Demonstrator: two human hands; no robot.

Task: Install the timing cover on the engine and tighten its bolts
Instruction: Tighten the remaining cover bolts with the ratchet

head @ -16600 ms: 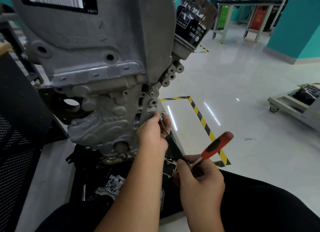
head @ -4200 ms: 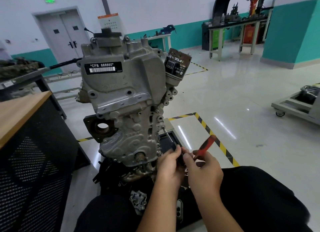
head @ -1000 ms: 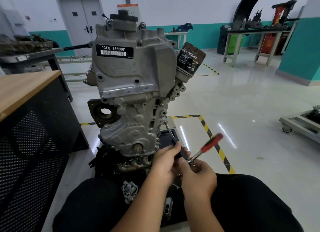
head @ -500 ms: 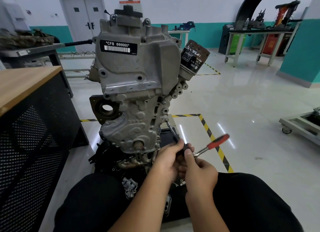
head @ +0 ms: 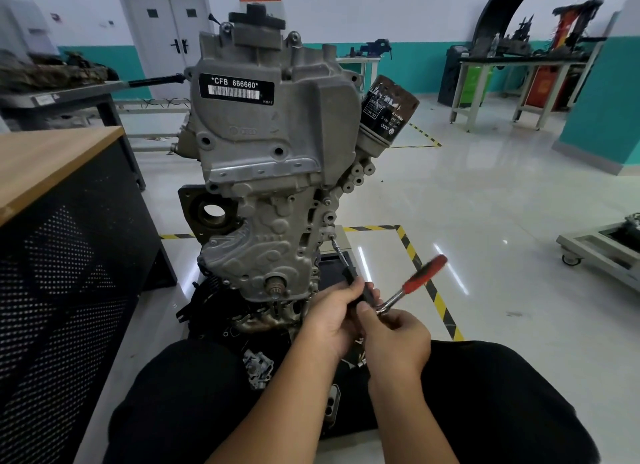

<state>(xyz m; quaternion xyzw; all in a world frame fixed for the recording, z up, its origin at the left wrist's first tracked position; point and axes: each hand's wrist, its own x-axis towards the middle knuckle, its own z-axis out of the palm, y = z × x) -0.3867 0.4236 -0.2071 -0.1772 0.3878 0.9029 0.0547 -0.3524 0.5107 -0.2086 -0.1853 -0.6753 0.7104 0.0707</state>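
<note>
A grey aluminium engine (head: 277, 134) stands upright in front of me, with the ribbed timing cover (head: 263, 256) on its lower face. A thin extension bar (head: 341, 254) runs from a bolt on the cover's right edge down to my hands. My left hand (head: 332, 316) grips the black lower end of that bar. My right hand (head: 398, 335) holds the head of a ratchet whose red handle (head: 424, 275) points up and right, blurred by motion.
A black oil filter (head: 388, 110) sticks out at the engine's upper right. A wood-topped black mesh cabinet (head: 62, 221) stands close on the left. Loose small parts (head: 258, 363) lie on the dark stand between my knees. A wheeled cart (head: 602, 252) sits at the right.
The ratchet's red handle has swung slightly between frames while both hands stay on the tool below the cover's right edge. My view has risen a little.
</note>
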